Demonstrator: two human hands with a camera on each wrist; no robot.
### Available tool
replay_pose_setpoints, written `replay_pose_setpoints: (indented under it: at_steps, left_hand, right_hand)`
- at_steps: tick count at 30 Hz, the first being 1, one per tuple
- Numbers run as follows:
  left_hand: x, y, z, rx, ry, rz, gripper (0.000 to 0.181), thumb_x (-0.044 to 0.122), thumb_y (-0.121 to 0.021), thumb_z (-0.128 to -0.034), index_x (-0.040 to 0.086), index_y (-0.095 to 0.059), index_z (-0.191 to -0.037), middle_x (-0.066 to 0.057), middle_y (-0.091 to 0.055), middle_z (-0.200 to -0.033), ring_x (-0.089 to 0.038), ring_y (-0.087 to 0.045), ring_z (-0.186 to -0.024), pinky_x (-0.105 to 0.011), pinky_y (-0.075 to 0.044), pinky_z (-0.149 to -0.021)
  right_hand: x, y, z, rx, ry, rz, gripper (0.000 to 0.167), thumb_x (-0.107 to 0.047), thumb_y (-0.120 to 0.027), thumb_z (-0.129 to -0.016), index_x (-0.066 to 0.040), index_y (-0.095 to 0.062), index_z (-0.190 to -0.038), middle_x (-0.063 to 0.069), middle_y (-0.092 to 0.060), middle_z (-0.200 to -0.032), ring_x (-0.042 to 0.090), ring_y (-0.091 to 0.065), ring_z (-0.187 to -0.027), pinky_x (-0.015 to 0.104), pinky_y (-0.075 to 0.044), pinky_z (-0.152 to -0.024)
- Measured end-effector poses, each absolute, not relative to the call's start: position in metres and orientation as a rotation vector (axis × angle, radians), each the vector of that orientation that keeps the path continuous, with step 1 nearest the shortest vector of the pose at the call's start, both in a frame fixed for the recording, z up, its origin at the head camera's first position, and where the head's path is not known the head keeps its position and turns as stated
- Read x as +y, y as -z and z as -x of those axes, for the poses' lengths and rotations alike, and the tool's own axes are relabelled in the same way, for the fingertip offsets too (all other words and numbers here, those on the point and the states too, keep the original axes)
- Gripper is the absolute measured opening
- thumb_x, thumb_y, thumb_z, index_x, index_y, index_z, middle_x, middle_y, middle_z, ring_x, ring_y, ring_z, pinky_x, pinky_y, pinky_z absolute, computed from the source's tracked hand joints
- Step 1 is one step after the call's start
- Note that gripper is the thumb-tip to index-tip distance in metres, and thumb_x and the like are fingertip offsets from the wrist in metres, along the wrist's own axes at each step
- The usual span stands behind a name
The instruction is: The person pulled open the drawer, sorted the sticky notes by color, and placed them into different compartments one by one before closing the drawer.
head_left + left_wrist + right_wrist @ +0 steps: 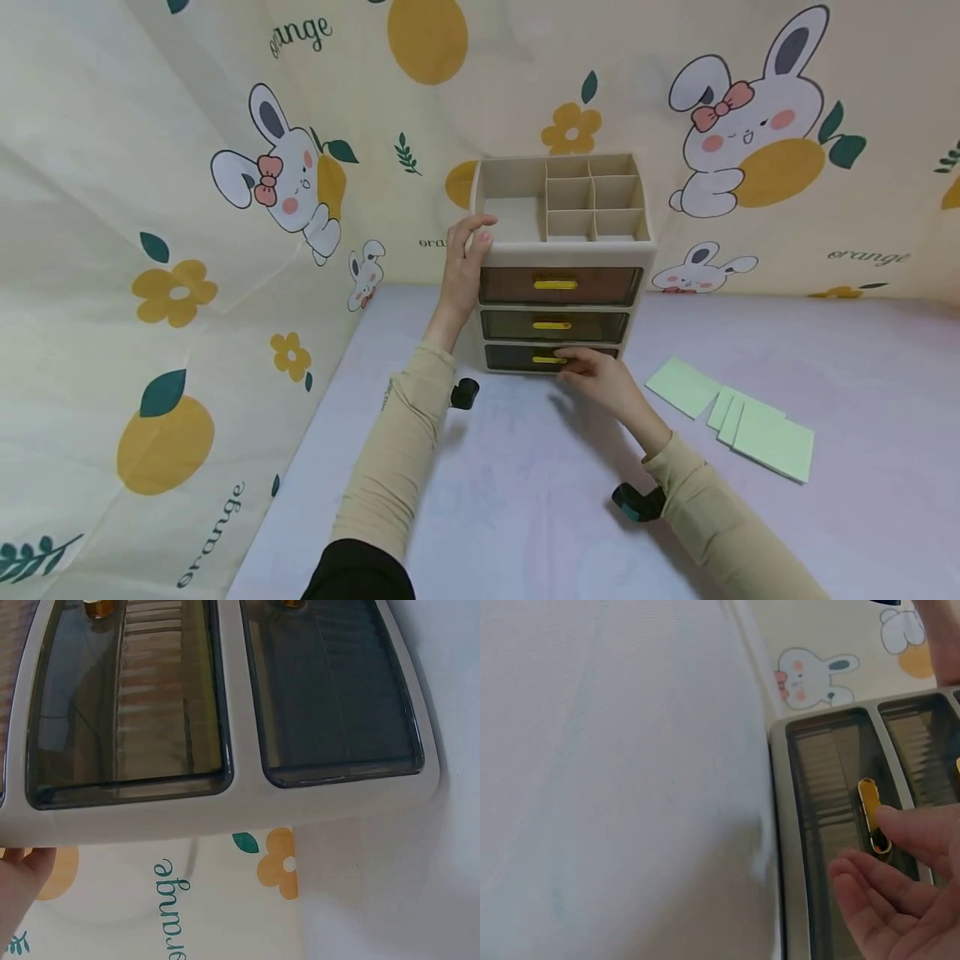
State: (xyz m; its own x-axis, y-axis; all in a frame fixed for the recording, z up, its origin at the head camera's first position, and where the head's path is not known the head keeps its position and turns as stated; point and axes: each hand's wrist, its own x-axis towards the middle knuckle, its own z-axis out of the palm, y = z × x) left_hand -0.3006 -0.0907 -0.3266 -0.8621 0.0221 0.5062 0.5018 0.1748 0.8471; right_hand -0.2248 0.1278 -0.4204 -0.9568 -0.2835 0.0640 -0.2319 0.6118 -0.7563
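Note:
A cream drawer organizer stands on the table against the backdrop, with a divided tray on top and three dark see-through drawers below. My left hand holds its upper left side, fingers bent over the rim. In the left wrist view, part of the left hand shows beside the side wall. At the bottom drawer, my right hand reaches the yellow handle. The right wrist view has the thumb touching that handle and the other fingers loosely bent below it. All three drawers are closed.
Several pale green paper sheets lie on the table right of the organizer. A cloth backdrop with rabbits and oranges rises behind and to the left. Black wrist cameras hang beneath both forearms.

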Motion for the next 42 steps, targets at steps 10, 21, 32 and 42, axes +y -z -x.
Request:
replay_pose_setpoints:
  at_steps: [10,21,32,42]
  left_hand:
    - [-0.092,0.326,0.3,-2.084,1.732,0.495,0.036,0.027,-0.04,-0.094,0.009,-0.051,-0.123,-0.009,-0.038,-0.136,-0.018,-0.033,-0.129,-0.039,-0.025,-0.109]
    - [-0.09,0.327,0.302,-2.087,1.715,0.505,0.039,0.03,-0.039,-0.0929,0.01,-0.051,-0.123,-0.008,-0.039,-0.135,-0.017,-0.033,-0.128,-0.038,-0.025,-0.109]
    - [-0.091,0.328,0.301,-2.101,1.735,0.498,0.038,0.031,-0.038,-0.0938,0.012,-0.051,-0.124,-0.007,-0.037,-0.137,-0.017,-0.032,-0.128,-0.039,-0.025,-0.109]
    - [-0.091,0.328,0.3,-2.096,1.729,0.496,0.04,0.033,-0.038,-0.0928,0.012,-0.051,-0.124,-0.007,-0.037,-0.137,-0.017,-0.032,-0.129,-0.039,-0.025,-0.109]
  right_hand:
    - [0.124,0.429,0.234,2.633,1.577,0.197,0.025,-0.02,-0.06,-0.089,-0.01,-0.069,-0.11,0.014,-0.072,-0.099,0.025,-0.069,-0.088,0.034,-0.055,-0.075]
    - [0.128,0.429,0.221,2.628,1.582,0.193,0.024,-0.018,-0.062,-0.087,-0.008,-0.07,-0.107,0.013,-0.072,-0.098,0.022,-0.071,-0.086,0.031,-0.055,-0.073]
    - [0.128,0.427,0.187,2.694,1.471,0.382,0.019,-0.01,-0.064,-0.084,-0.007,-0.073,-0.101,0.011,-0.073,-0.093,0.018,-0.071,-0.081,0.018,-0.051,-0.065]
    - [0.127,0.425,0.158,2.846,1.276,0.553,0.019,-0.009,-0.067,-0.081,-0.012,-0.074,-0.098,0.006,-0.074,-0.093,0.014,-0.07,-0.08,0.016,-0.049,-0.062]
